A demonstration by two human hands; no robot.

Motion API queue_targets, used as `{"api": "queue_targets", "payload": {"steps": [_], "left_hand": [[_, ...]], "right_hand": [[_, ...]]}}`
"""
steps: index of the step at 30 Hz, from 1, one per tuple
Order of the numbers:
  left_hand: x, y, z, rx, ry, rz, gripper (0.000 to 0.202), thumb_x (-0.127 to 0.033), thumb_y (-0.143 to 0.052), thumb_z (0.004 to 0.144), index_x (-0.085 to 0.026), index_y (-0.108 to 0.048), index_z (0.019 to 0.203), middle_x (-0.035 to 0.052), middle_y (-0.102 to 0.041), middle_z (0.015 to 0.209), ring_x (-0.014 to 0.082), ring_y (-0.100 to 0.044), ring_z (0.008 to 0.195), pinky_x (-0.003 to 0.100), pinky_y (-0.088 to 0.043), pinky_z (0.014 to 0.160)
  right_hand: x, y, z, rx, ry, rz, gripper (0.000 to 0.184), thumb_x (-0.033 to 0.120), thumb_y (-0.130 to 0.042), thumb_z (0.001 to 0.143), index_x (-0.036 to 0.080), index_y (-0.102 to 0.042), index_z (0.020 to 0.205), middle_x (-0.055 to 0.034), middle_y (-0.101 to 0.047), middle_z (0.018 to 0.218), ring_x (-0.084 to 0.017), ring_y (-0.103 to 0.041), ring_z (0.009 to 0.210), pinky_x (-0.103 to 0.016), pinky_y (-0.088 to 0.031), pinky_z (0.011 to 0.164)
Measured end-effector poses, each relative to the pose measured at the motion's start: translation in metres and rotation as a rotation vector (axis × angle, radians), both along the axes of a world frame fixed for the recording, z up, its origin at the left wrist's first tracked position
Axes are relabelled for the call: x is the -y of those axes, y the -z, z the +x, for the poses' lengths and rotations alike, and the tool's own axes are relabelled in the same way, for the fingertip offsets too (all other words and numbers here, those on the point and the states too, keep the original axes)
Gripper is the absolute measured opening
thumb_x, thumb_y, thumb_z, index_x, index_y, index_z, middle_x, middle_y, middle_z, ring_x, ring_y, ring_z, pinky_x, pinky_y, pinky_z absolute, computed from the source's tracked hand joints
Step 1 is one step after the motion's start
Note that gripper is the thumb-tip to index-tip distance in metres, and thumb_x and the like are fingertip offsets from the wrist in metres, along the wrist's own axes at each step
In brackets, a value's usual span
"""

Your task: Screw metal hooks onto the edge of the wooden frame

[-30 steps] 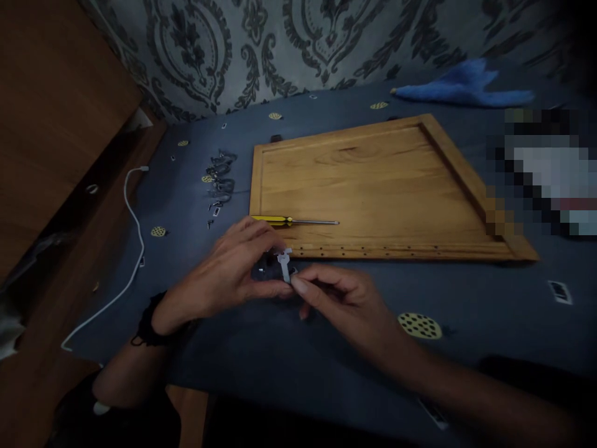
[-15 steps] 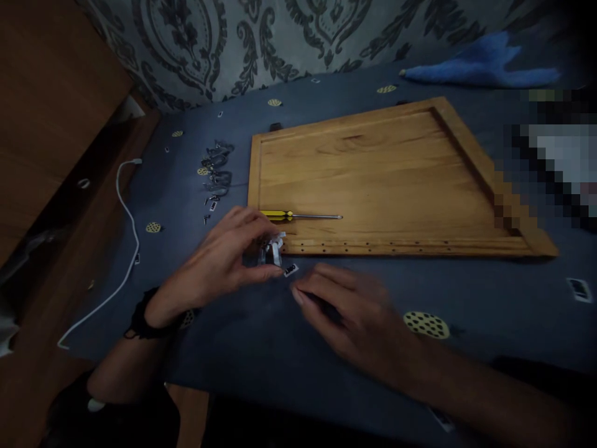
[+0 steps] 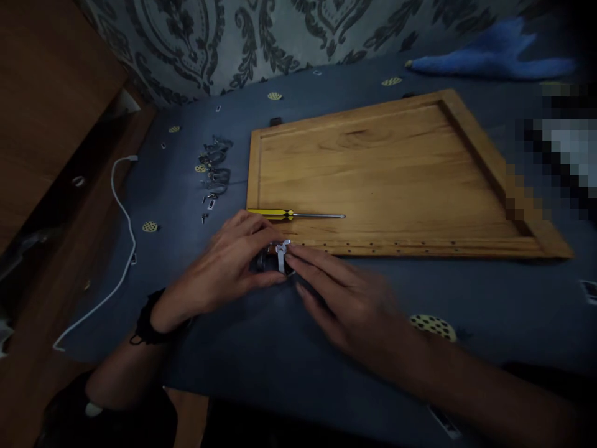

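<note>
My left hand [image 3: 228,264] is closed, thumb and fingers gripping a small shiny metal fitting [image 3: 282,255] at the near left corner of the wooden panel [image 3: 373,180]. My fingers partly cover the fitting, so its full shape is hidden. Against its right side rest the fingertips of my right hand [image 3: 345,292], stretched out, with the thumb lower and apart from them. A screwdriver [image 3: 298,215] with a yellow and black handle lies on the panel just beyond my left hand. Small dark holes run along the panel's near rail.
Several dark metal fittings [image 3: 216,177] and loose screws [image 3: 204,218] lie left of the panel on the patterned blue cloth [image 3: 261,348]. A white cable [image 3: 128,218] curves along the left side. A blue cloth [image 3: 489,59] lies at the back right, near the patterned wall.
My right hand has moved up and left to touch the metal fitting, its fingers straightening from a pinch. My left hand still grips the fitting, slightly farther right.
</note>
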State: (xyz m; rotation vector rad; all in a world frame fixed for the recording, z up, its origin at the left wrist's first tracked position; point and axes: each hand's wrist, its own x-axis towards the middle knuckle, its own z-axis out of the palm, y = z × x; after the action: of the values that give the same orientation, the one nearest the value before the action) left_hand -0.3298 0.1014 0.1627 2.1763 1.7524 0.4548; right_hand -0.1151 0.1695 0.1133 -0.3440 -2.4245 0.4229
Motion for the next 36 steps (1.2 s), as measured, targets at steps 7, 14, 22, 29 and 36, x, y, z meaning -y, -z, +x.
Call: {"api": "queue_targets", "payload": {"steps": [7, 14, 22, 29, 36], "left_hand": [[-0.0004, 0.0018, -0.0003, 0.010, 0.000, -0.011, 0.043, -0.043, -0.076, 0.089, -0.021, -0.064, 0.123, 0.0083, -0.067, 0.119, 0.0283, -0.057, 0.114, 0.046, -0.047, 0.101], [0.0013, -0.0021, -0.0034, 0.071, -0.004, 0.004, 0.050, -0.051, -0.071, 0.091, -0.020, -0.060, 0.130, 0.0093, -0.066, 0.122, 0.0266, -0.057, 0.116, 0.042, -0.048, 0.100], [-0.0007, -0.0004, 0.0008, 0.057, -0.026, 0.000, 0.040, -0.048, -0.075, 0.089, -0.021, -0.063, 0.116, 0.0063, -0.066, 0.110, 0.0260, -0.054, 0.108, 0.040, -0.046, 0.096], [-0.0011, 0.0009, -0.0012, 0.092, -0.018, -0.002, 0.040, -0.052, -0.070, 0.092, -0.020, -0.065, 0.115, 0.0056, -0.066, 0.107, 0.0244, -0.055, 0.107, 0.037, -0.045, 0.093], [-0.0013, 0.0033, -0.0016, 0.089, -0.019, 0.024, 0.037, -0.048, -0.075, 0.089, -0.021, -0.065, 0.113, 0.0065, -0.067, 0.107, 0.0259, -0.055, 0.106, 0.039, -0.046, 0.092]], "right_hand": [[-0.0014, 0.0005, -0.0014, 0.098, 0.001, 0.065, 0.034, 0.015, -0.045, 0.103, 0.009, -0.071, 0.124, -0.0182, -0.073, 0.129, -0.029, -0.076, 0.104, -0.044, -0.068, 0.083], [-0.0012, 0.0021, -0.0008, 0.089, 0.022, 0.093, 0.033, 0.013, -0.048, 0.102, 0.010, -0.072, 0.123, -0.0160, -0.075, 0.127, -0.029, -0.076, 0.102, -0.042, -0.068, 0.078], [-0.0018, 0.0033, -0.0012, 0.078, 0.009, 0.121, 0.033, 0.013, -0.047, 0.102, 0.007, -0.070, 0.124, -0.0172, -0.075, 0.125, -0.028, -0.076, 0.103, -0.042, -0.067, 0.082], [-0.0028, 0.0029, 0.0011, 0.103, 0.002, 0.137, 0.033, 0.014, -0.047, 0.103, 0.010, -0.069, 0.127, -0.0172, -0.075, 0.127, -0.028, -0.076, 0.106, -0.042, -0.067, 0.082], [-0.0014, 0.0002, 0.0021, 0.093, -0.013, 0.077, 0.032, 0.015, -0.044, 0.104, 0.012, -0.073, 0.117, -0.0161, -0.076, 0.123, -0.027, -0.076, 0.105, -0.042, -0.068, 0.087]]}}
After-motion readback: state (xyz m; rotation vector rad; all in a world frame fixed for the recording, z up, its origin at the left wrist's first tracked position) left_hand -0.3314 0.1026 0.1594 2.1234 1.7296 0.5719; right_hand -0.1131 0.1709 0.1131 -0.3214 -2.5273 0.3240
